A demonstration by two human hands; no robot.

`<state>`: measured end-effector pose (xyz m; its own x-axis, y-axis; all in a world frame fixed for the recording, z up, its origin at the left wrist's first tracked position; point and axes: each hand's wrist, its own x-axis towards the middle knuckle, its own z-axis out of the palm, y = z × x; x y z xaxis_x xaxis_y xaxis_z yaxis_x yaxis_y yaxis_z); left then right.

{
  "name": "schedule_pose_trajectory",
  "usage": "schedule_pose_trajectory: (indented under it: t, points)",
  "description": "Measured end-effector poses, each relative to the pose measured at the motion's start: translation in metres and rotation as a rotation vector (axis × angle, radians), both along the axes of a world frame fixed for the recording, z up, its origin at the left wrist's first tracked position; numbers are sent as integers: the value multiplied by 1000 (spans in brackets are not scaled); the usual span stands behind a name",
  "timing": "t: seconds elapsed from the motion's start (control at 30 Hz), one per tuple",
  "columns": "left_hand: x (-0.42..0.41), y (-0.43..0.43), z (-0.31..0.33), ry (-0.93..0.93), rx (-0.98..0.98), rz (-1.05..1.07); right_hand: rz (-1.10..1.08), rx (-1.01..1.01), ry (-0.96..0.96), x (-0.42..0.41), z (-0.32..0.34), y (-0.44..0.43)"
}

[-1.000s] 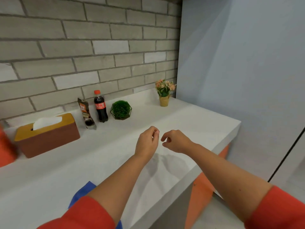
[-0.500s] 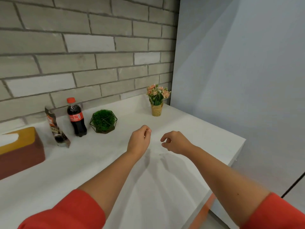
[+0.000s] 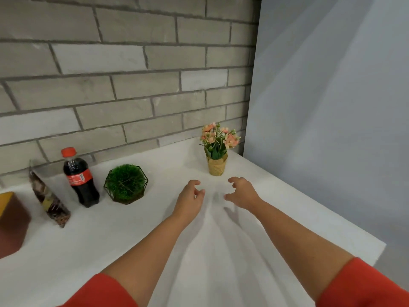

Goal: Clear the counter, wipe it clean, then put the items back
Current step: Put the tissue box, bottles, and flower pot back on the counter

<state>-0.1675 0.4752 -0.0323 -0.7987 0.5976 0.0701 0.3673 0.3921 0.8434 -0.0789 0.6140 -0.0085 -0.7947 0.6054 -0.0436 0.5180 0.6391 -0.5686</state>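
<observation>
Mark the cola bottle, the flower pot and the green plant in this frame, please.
cola bottle (image 3: 78, 177), head view, on its red label.
flower pot (image 3: 217, 166), head view, on the pot's tan wrap.
green plant (image 3: 125, 181), head view, on the foliage inside the wire frame.

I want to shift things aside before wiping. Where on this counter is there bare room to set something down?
Bare: the counter right of the flower pot, the back strip between green plant and pot, and the front left, nearer than the cola bottle. Crowded: back left, where tissue box, snack packet, bottle and plant cluster.
</observation>
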Motion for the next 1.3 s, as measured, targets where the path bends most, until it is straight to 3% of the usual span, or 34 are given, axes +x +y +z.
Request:
schedule_pose_trajectory:
  t: [0.47, 0.7, 0.9, 1.3]
  points:
    - [-51, 102, -8, -276, 74, 216, 60, -303, 44, -86, -25, 101]
    - [-70, 132, 1, -483, 234, 209, 125, -458, 318, -116, -39, 113]
    - [-74, 147, 3, -517, 296, 185, 79, -533, 399, -132, -48, 115]
    - [-67, 127, 9, -520, 270, 217, 57, -484, 404, -127, -42, 98]
